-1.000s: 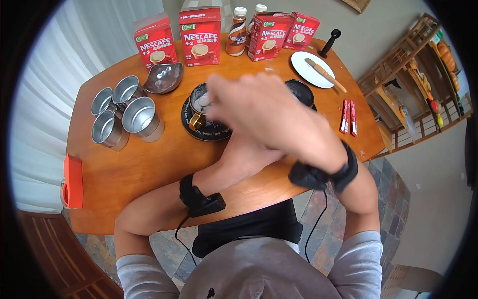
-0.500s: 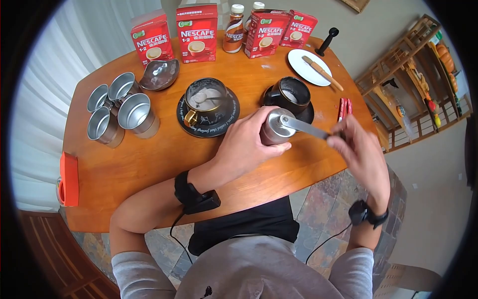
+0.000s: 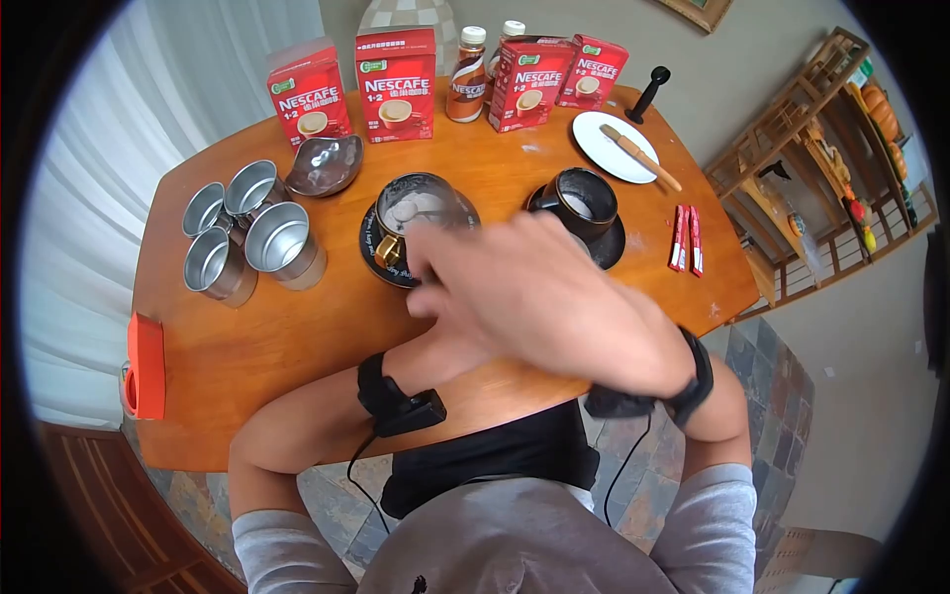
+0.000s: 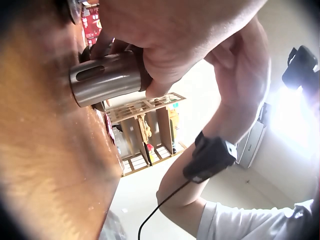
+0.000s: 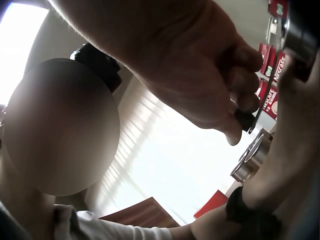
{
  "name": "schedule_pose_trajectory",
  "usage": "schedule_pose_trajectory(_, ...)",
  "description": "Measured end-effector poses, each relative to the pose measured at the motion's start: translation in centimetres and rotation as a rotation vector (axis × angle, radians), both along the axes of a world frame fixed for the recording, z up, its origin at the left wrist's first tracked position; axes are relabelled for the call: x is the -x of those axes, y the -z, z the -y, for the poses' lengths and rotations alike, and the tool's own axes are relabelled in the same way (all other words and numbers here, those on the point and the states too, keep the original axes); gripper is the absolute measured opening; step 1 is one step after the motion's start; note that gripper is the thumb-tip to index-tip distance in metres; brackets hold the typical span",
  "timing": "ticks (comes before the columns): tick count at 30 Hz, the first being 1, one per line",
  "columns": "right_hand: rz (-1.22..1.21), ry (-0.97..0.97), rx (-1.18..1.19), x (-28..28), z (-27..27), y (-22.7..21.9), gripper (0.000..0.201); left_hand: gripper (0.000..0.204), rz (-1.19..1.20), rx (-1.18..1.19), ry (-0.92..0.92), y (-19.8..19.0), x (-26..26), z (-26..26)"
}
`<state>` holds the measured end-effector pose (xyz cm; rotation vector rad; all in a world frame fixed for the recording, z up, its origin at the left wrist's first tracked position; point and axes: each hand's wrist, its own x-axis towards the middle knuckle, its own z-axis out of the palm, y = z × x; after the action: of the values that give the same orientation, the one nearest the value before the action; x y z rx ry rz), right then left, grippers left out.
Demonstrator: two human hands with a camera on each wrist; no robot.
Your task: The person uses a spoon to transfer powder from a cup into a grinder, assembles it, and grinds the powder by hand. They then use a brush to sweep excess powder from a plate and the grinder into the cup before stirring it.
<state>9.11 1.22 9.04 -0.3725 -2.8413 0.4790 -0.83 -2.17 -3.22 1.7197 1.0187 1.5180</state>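
A steel hand coffee grinder (image 4: 107, 79) stays in the grip of my left hand (image 3: 445, 354), its slotted body tilted close over the table in the left wrist view. My right hand (image 3: 534, 287) crosses above the left one and hides most of the grinder in the head view. In the right wrist view its fingers pinch the black knob (image 5: 245, 120) at the end of the thin crank arm (image 5: 270, 85). Beyond the hands are two black cups on saucers: the gold-handled cup (image 3: 416, 185) with pale powder and a spoon, and the dark cup (image 3: 586, 193) with some white inside.
Several steel mugs (image 3: 287, 247) and a dark bowl (image 3: 325, 163) stand at the left. Red Nescafe boxes (image 3: 396, 87) and bottles (image 3: 466, 74) line the back. A brush (image 3: 643, 158) lies on a white plate (image 3: 591, 141), near red sachets (image 3: 679, 238). An orange object (image 3: 146, 366) is at the left edge.
My right hand has swung with the crank from the grinder's right side to the left, over my left hand, as it was one second ago. The left hand keeps its hold.
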Motion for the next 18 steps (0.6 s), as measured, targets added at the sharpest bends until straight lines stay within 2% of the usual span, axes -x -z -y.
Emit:
schedule_pose_trajectory(3, -0.073, 0.04, -0.116, 2.2, -4.5, 0.7, 0.024, 0.064, -0.227, 0.079, -0.232, -0.2, -0.7, -0.4)
schedule_pose_trajectory(6, -0.084, 0.181, -0.135, 1.6, -9.5, 0.9, 0.027, 0.059, -0.163, 0.204, -0.17, -1.5, -0.8, 0.0)
schedule_pose_trajectory(8, -0.045, 0.279, -0.074, -1.2, -11.5, 0.5, 0.028, 0.063, -0.205, 0.262, -0.159, -2.1, -0.6, 0.2)
schedule_pose_trajectory(9, -0.094, 0.303, -0.12, -3.0, -12.5, 1.4, 0.028, 0.063, -0.211, 0.244, -0.17, -2.1, -0.7, 0.2)
schedule_pose_trajectory(11, -0.125, 0.423, -0.175, -6.4, -11.4, 1.1, 0.026, 0.065, -0.225, 0.214, -0.198, -2.0, -0.8, 0.3)
schedule_pose_trajectory(14, -0.047, 0.623, -0.006, -10.6, -8.5, 0.2, 0.03, 0.067, -0.215, 0.204, -0.197, -2.0, -0.7, 0.3)
schedule_pose_trajectory(18, -0.022, 0.65, 0.116, -14.5, -4.0, -0.2, 0.029, 0.066, -0.171, 0.235, -0.172, -2.0, -0.8, 0.3)
